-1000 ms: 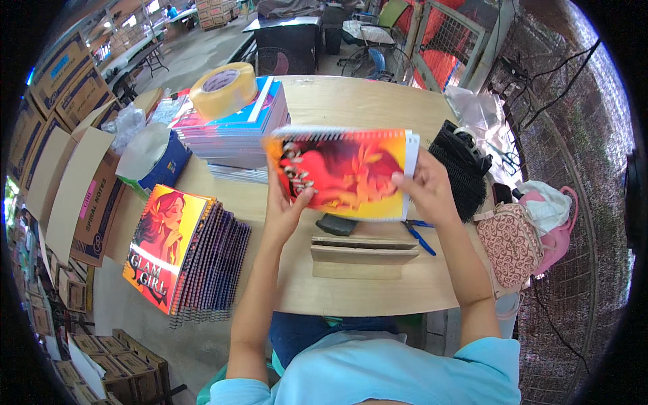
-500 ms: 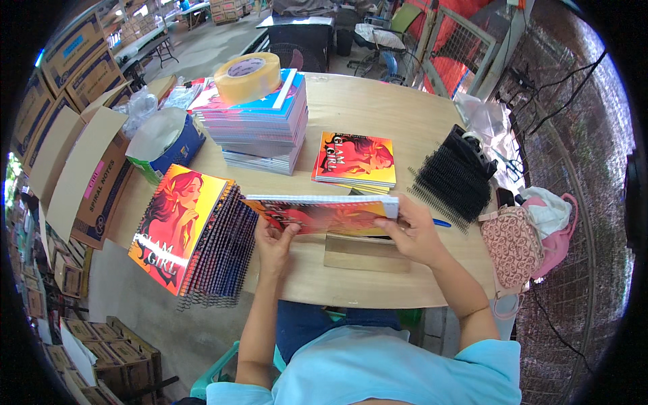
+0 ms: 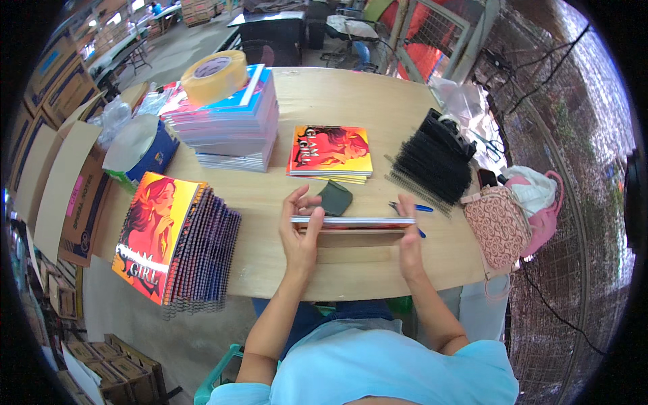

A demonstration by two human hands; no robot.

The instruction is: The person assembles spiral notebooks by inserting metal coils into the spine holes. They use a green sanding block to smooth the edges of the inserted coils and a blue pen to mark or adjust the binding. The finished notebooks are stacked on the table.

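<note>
An uncoiled notebook [image 3: 364, 221] with a red and yellow cover stands on its long edge between my hands, its white page edges facing up. My left hand [image 3: 300, 236] is loosely around its left end, thumb in front and other fingers behind. At the opposite end, my right hand [image 3: 409, 243] holds it with fingers nearly straight. A pale wooden board [image 3: 358, 255] lies just below the notebook. Beyond it are a dark green flat piece [image 3: 335, 198] and a blue pen [image 3: 415, 207]. Farther back sits a small pile of matching notebooks [image 3: 332, 152].
Coil-bound notebooks [image 3: 158, 236] are piled at the left edge. Behind them rises a tall notebook stack [image 3: 236, 128] topped by a tape roll [image 3: 214, 75]. Black spiral coils [image 3: 432, 158], scissors [image 3: 491, 145] and a patterned pouch [image 3: 499, 226] are on the right. An open carton [image 3: 71, 196] stands far left.
The notebook has moved right and lower, turning from tilted to upright on its edge. My right hand has shifted to its end with straighter fingers. The green piece has come into sight.
</note>
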